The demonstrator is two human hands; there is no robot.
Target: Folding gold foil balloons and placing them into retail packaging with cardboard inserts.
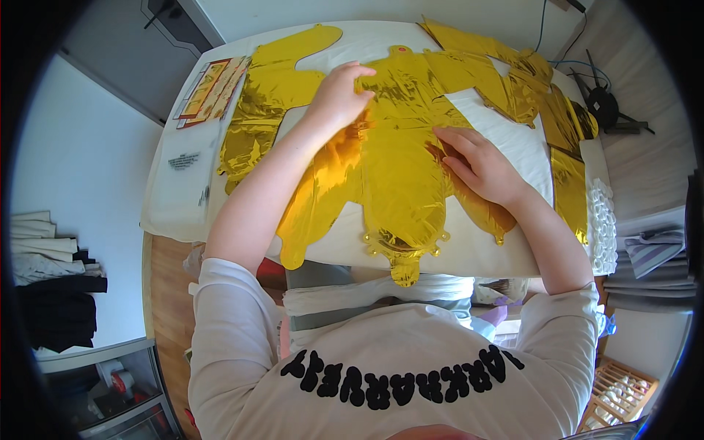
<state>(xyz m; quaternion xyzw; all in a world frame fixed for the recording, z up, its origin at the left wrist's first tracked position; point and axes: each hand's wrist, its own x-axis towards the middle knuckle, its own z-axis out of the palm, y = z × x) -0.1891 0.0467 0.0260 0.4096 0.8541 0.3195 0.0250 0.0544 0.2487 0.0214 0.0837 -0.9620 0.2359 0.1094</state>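
A flat, uninflated gold foil balloon (403, 172) lies across the middle of the white-covered table, with a small tabbed tail at the near edge. My left hand (343, 94) is over its upper left part, thumb and forefinger apart. On the other side, my right hand (484, 167) rests at the balloon's right edge, fingers stretched out and thumb apart from them. Neither hand visibly grips the foil. More gold foil balloons lie flat at the left (257, 117) and at the right (546, 88).
Printed cards (209, 92) and a clear plastic bag (180, 172) lie at the table's left. White bubbled material (603, 227) sits at its right edge. A black stand with a cable (603, 108) is beyond the right corner. Folded clothes (55, 286) are off left.
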